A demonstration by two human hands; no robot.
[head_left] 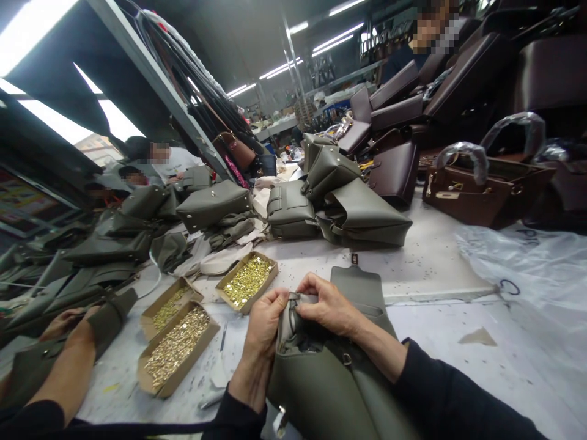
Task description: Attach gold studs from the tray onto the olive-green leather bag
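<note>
An olive-green leather handbag [321, 388] lies in front of me with its mouth facing away and its flap [355, 284] spread out to the right. My left hand [263, 324] pinches the bag's edge between thumb and fingers. Close beside it, my right hand [328, 305] also pinches the edge, its fingers curled together. The grey lining shows inside the opening. Whether a small part sits between my fingertips is hidden. A cardboard box of gold-coloured metal pieces [268, 287] stands just beyond my left hand.
Two more boxes of small metal pieces, one nearer [208, 345] and one behind [145, 324], stand left. At far left a co-worker's hands [68, 321] hold another green bag. Green bags [367, 214] lie behind; a brown handbag [472, 195] and plastic sheeting [541, 269] are right.
</note>
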